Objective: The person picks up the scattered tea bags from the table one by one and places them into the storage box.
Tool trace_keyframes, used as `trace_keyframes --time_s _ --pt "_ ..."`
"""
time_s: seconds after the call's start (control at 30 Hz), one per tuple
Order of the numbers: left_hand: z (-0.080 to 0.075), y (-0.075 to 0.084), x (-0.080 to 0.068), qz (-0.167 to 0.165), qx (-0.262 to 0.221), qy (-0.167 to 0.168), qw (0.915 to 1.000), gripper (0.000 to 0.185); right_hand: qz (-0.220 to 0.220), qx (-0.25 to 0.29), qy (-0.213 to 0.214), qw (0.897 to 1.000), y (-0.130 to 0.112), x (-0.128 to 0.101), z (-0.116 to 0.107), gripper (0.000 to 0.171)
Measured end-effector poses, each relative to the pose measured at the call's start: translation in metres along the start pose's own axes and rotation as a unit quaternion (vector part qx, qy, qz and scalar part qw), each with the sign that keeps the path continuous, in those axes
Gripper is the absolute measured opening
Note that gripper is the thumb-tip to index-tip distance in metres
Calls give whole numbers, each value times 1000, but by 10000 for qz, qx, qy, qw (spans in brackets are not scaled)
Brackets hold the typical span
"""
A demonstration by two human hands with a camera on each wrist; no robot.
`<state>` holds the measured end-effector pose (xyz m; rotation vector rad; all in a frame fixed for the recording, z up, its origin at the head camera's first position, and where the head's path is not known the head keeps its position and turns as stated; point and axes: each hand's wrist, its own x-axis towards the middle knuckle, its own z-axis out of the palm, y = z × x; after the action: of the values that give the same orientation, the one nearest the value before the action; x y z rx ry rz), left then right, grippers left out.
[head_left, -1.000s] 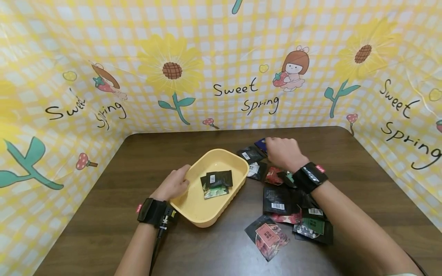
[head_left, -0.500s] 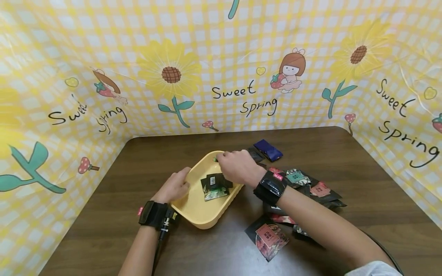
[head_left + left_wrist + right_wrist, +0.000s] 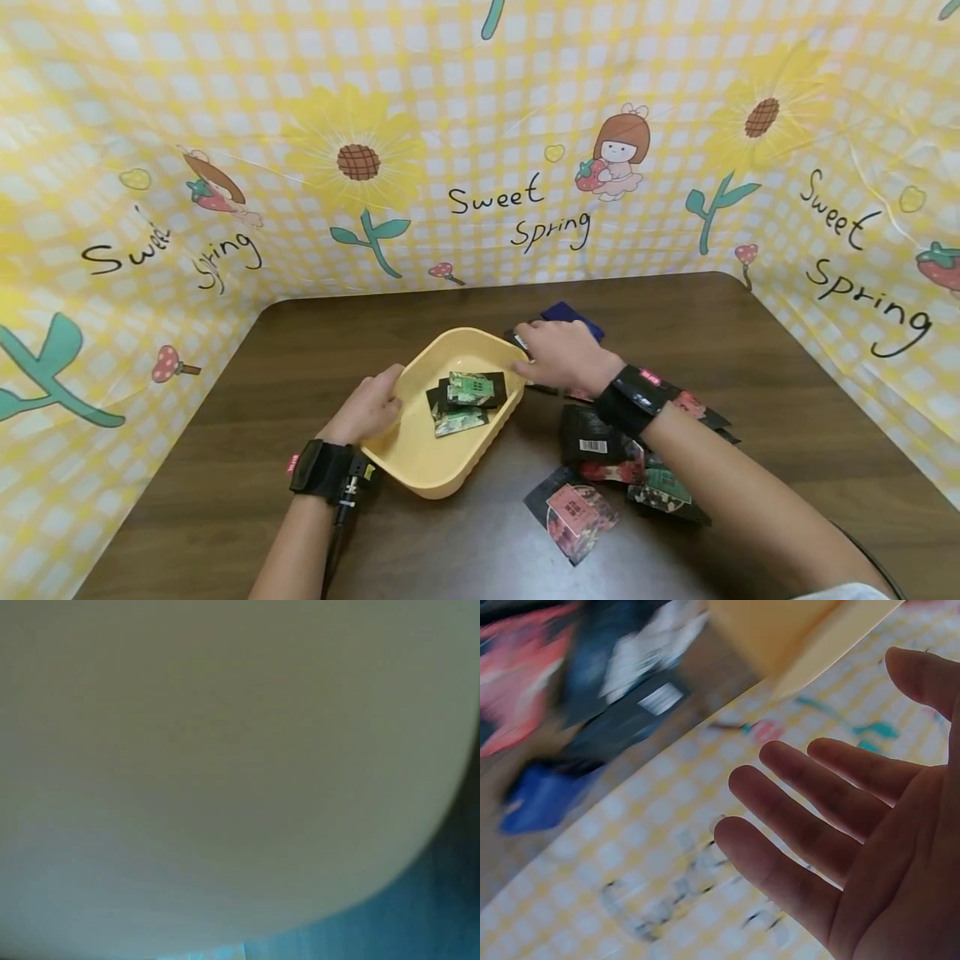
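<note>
A yellow plastic bin (image 3: pixel 420 458) stands on the table with several small sachets inside, a green-labelled sachet (image 3: pixel 471 387) on top. My left hand (image 3: pixel 367 408) grips the bin's left rim; the left wrist view is mostly filled by the bin's blurred wall (image 3: pixel 225 765). Over the bin's right edge hovers my right hand (image 3: pixel 566 354), its fingers spread and holding nothing, as the right wrist view confirms with the bare palm (image 3: pixel 900 847). Beneath and beyond that hand lie a dark blue packet (image 3: pixel 572 317) and black sachets, partly hidden.
A heap of black sachets (image 3: pixel 588 433) with red and green labels lies right of the bin, partly under the right forearm. One pink-labelled sachet (image 3: pixel 573 512) lies apart in front. A checked yellow cloth (image 3: pixel 480 125) walls the table's back and sides.
My right hand carried a green-labelled sachet from the heap into the bin, let it go on top of the others, and has moved back right. The left hand stays on the rim.
</note>
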<state>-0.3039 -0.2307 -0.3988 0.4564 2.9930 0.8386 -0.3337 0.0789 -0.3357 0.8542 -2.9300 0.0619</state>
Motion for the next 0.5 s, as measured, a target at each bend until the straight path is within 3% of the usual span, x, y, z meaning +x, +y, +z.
trace_keyframes --time_s 0.3,0.5 --pt "1 -3 1 115 -26 50 9999 36 917 476 -377 9939 83 -28 5 33" --pt "2 -1 3 208 -23 103 9997 38 1485 631 -1085 9809 131 -49 16 52"
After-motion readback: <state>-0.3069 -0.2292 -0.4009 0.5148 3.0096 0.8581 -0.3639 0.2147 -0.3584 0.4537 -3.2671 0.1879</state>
